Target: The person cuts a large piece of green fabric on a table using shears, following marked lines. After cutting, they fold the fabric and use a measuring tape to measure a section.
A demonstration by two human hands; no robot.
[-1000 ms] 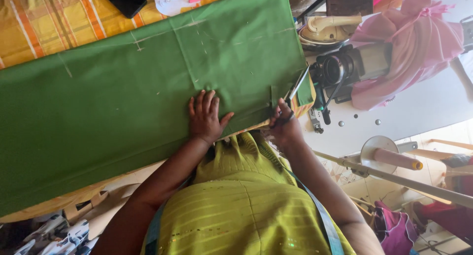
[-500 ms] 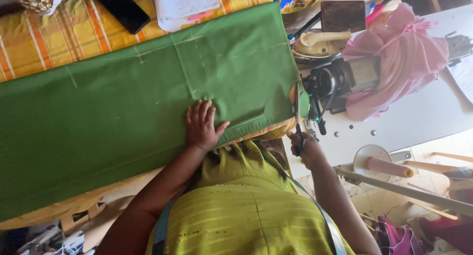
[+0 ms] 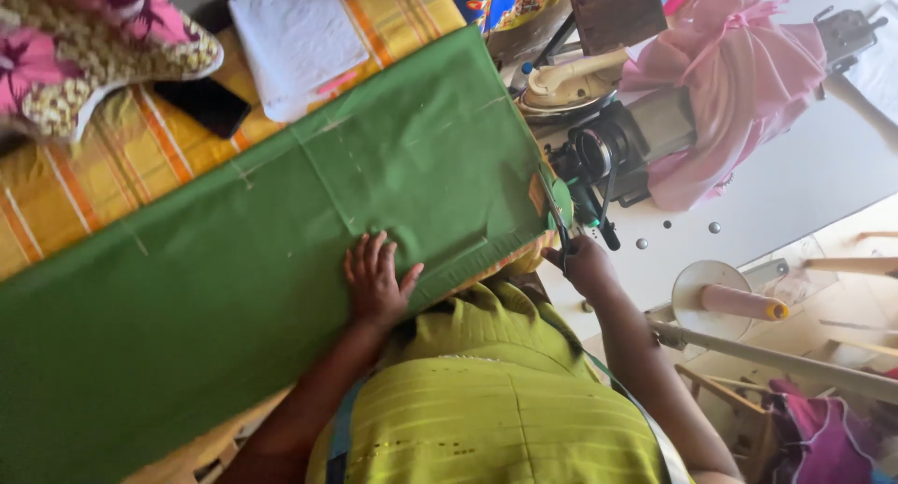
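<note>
Sewing workroom; table under a yellow-orange striped cloth [image 3: 122,157]. Green fabric [image 3: 234,260] lies flat across it, reaching the near edge. Left hand [image 3: 377,280] open, palm pressing the fabric at that edge. Right hand [image 3: 585,264] clenched on scissors [image 3: 559,224] at the fabric's right end. Step appears to be cutting; the fabric needs holding taut. Sewing machine [image 3: 627,143] beyond, draped in pink.

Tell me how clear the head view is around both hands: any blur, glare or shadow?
Head view: left hand on the green cloth is sharp and evenly lit; right hand with scissors is slightly soft; white table looks bright, nearly washed out.
</note>
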